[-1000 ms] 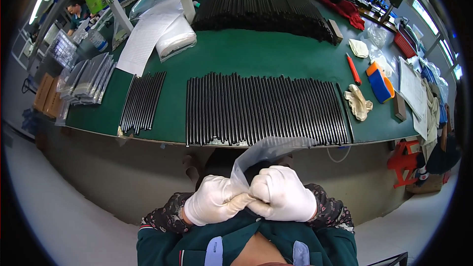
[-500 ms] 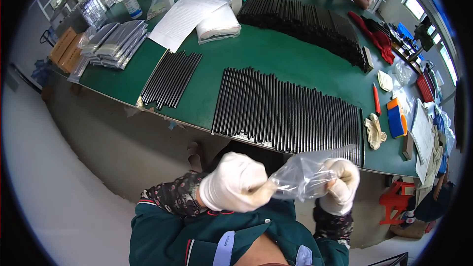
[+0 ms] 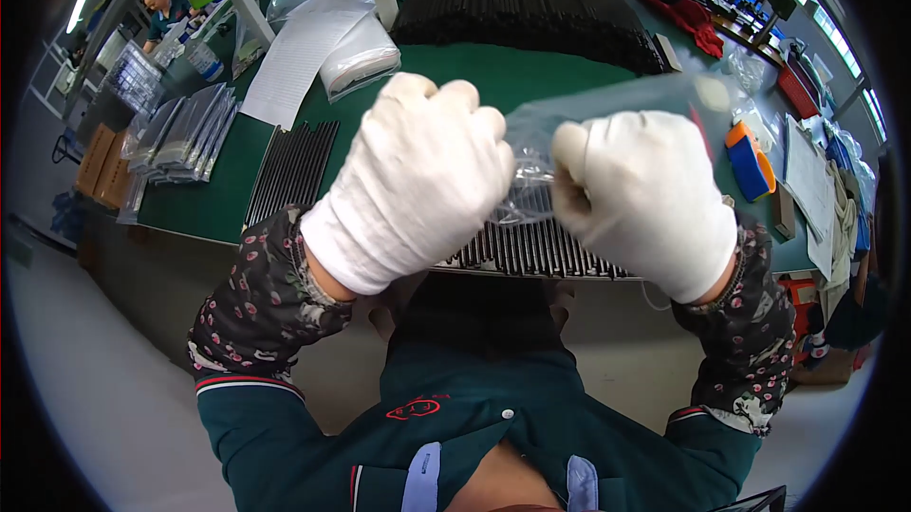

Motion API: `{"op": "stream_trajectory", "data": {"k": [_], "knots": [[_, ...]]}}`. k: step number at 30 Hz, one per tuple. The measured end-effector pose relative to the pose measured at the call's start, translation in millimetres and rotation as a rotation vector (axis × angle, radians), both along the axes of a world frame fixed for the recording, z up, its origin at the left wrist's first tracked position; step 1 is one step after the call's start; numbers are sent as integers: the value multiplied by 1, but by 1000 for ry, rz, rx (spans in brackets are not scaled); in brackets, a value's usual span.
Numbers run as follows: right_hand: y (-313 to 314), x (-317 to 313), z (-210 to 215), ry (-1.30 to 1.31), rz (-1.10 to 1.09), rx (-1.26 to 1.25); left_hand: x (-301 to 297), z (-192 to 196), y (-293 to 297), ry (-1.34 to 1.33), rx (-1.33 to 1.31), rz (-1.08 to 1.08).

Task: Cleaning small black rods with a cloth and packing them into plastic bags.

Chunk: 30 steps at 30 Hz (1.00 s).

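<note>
My left hand [image 3: 413,180] and right hand [image 3: 650,194] are fists clamped on the clear bag [image 3: 607,99] between them. I've just raised both from my body, so the bag now screens some black rods [image 3: 531,251] on the bench [image 3: 451,64].

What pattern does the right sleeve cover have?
The right sleeve cover is dark with small pink and pale flower-like marks, in the head view.

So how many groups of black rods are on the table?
3: a small group left, a front row partly hidden by the left hand, right hand and clear bag, and a large pile farther back. Others could be hidden.
</note>
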State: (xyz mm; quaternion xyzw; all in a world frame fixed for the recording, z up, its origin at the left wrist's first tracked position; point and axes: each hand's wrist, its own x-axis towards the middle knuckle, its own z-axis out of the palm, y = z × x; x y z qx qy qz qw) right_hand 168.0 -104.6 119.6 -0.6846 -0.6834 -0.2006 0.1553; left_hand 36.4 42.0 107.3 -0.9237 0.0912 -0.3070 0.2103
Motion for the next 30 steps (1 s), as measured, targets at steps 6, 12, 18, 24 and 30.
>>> {"op": "stream_trajectory", "data": {"k": [6, 12, 18, 24, 30], "knots": [[21, 54, -6, -179, -336, 95, 13, -9, 34, -50, -119, 198], [49, 85, -34, -24, -287, 263, 51, -42, 88, -360, -69, 207], [-32, 131, -77, 184, -390, 55, 48, -119, 109, 110, -289, 540], [-139, 163, -126, 128, -758, -140, 39, -96, 130, 90, -691, 370], [-159, 160, -159, 305, -674, 54, 84, -48, 30, -53, -376, -217]]}}
